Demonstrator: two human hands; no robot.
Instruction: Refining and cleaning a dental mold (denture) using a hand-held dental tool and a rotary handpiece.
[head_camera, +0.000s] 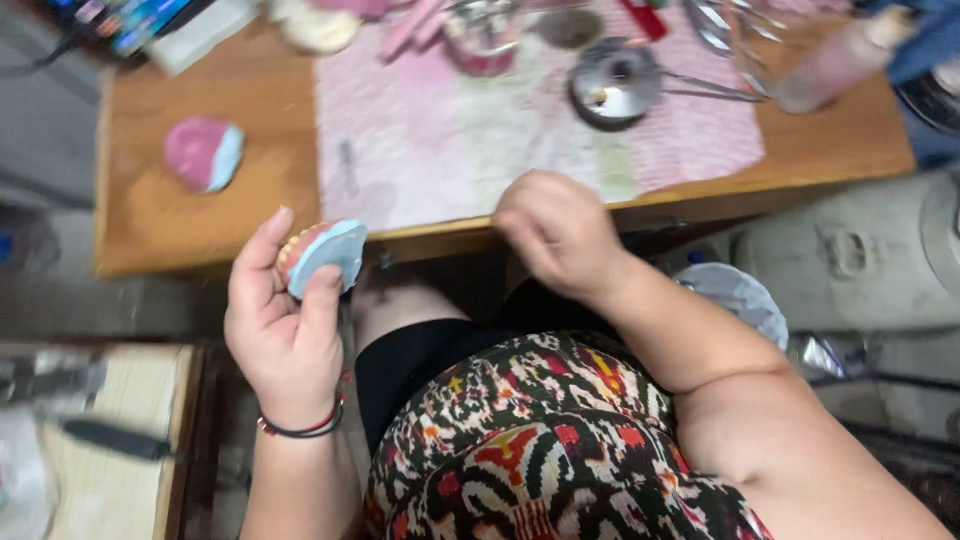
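My left hand (285, 320) holds a denture model (322, 254), pale blue plaster with pink gum and teeth, just below the wooden table's front edge (200, 235). My right hand (555, 230) hovers blurred at the table edge with its fingers curled; whether it holds anything is hidden. A second pink and blue denture model (203, 152) lies on the table's left part.
A pink and white cloth (480, 140) covers the table's middle. On it sit a round metal bowl (615, 82) and metal tools (720, 30). A pinkish bottle (840, 60) lies at the right. My patterned clothing (540, 440) fills the bottom.
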